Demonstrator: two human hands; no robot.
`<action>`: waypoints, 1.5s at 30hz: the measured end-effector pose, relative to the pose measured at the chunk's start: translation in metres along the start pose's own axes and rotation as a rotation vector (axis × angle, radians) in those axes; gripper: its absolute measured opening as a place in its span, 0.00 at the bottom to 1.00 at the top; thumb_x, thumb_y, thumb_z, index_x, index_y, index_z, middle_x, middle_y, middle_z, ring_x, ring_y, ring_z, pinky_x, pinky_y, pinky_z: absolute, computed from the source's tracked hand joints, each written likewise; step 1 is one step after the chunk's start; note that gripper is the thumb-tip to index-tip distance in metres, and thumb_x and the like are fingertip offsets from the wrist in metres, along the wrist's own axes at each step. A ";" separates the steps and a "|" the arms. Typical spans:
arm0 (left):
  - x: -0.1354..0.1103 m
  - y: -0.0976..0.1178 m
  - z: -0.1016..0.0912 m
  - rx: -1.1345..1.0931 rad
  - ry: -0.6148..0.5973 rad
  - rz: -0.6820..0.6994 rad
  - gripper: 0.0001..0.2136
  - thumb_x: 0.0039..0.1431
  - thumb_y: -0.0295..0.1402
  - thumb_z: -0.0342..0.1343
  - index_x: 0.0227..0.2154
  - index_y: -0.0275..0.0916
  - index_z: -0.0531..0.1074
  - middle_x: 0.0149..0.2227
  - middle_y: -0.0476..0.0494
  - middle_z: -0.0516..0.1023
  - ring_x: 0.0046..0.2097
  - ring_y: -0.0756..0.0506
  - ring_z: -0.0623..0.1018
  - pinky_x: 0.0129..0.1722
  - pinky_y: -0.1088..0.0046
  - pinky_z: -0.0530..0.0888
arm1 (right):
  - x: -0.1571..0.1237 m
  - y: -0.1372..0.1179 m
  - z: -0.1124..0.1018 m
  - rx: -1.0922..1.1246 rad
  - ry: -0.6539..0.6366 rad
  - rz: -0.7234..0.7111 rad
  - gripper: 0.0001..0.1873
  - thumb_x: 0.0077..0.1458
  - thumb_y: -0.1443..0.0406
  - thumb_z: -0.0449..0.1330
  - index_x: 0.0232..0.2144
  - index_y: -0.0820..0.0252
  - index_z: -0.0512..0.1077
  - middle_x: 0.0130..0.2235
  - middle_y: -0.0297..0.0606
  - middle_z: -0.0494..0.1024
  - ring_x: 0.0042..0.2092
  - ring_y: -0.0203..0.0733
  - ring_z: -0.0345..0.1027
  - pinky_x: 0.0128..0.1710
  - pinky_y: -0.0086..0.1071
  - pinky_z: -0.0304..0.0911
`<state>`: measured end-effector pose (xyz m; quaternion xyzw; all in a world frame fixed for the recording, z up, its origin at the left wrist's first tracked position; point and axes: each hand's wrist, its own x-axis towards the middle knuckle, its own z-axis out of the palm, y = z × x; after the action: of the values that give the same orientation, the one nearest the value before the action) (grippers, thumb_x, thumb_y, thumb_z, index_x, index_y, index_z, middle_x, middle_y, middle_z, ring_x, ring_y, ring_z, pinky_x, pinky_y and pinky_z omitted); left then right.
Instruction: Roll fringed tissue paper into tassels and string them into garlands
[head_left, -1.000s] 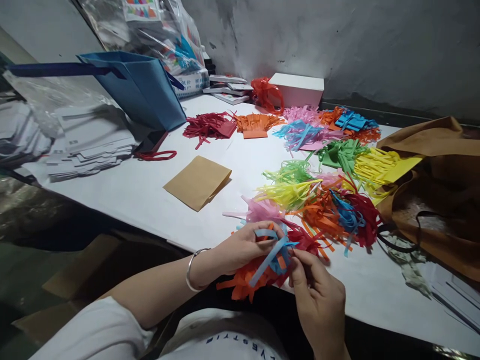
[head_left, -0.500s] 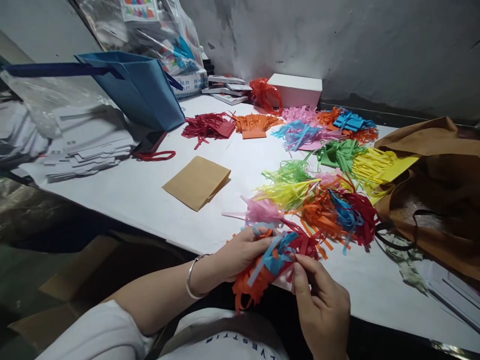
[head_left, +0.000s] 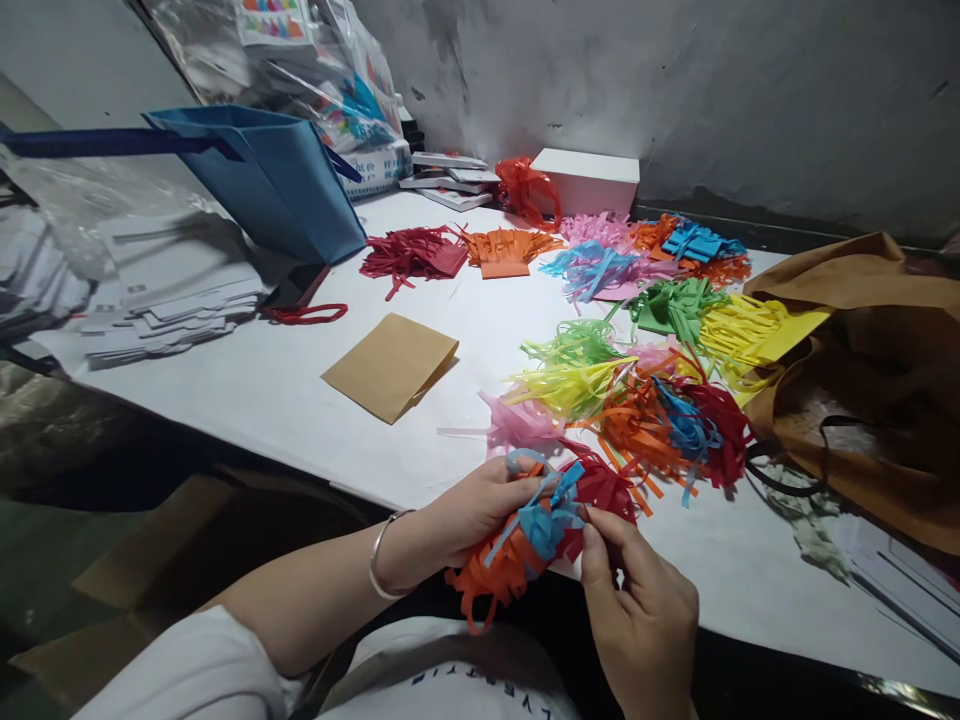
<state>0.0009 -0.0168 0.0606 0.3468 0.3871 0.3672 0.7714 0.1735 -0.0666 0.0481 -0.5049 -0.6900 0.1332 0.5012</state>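
My left hand (head_left: 486, 505), with a silver bangle at the wrist, is closed around a bunch of fringed paper tassels. In that bunch an orange tassel (head_left: 495, 570) hangs over the table's front edge, and a light blue tassel (head_left: 546, 522) lies across it. My right hand (head_left: 645, 600) pinches the end of a blue strip between thumb and forefinger, at the right side of the bunch. Just behind the fingertips, a dark red tassel (head_left: 606, 492) rests at the table edge. A pink tassel (head_left: 517, 420) lies beyond my left hand.
More tassels, among them yellow (head_left: 574, 388) and orange (head_left: 637, 425), cover the table's right half. A folded brown paper (head_left: 390, 368) lies mid-table. On the left are a blue bag (head_left: 289, 190) and white stacks (head_left: 172, 290); a brown bag (head_left: 885, 400) stands right.
The orange tassel in my left hand has swung slightly left and the blue one has turned a little. My right hand keeps its pinch beside the bunch.
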 end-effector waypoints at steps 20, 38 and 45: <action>-0.006 0.015 -0.004 0.545 -0.139 0.246 0.13 0.62 0.40 0.55 0.27 0.36 0.66 0.24 0.51 0.67 0.27 0.51 0.66 0.28 0.76 0.65 | 0.009 0.008 -0.003 0.710 -0.323 0.668 0.14 0.61 0.55 0.62 0.43 0.57 0.76 0.25 0.32 0.77 0.22 0.32 0.67 0.25 0.26 0.66; -0.005 0.021 -0.013 0.641 -0.251 0.119 0.13 0.60 0.40 0.59 0.28 0.35 0.69 0.27 0.48 0.73 0.30 0.50 0.71 0.31 0.77 0.69 | 0.007 0.016 -0.002 1.390 -0.599 0.988 0.26 0.51 0.59 0.72 0.49 0.62 0.70 0.19 0.34 0.78 0.11 0.29 0.59 0.11 0.22 0.61; -0.005 0.017 -0.016 0.868 -0.224 0.276 0.08 0.63 0.33 0.54 0.29 0.36 0.68 0.27 0.50 0.70 0.29 0.51 0.68 0.30 0.77 0.66 | 0.000 0.014 0.005 1.025 -0.389 0.842 0.19 0.56 0.53 0.66 0.44 0.58 0.72 0.22 0.31 0.76 0.15 0.31 0.63 0.17 0.24 0.64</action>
<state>-0.0201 -0.0089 0.0692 0.7232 0.3694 0.2309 0.5359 0.1770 -0.0580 0.0362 -0.3963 -0.3627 0.7138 0.4494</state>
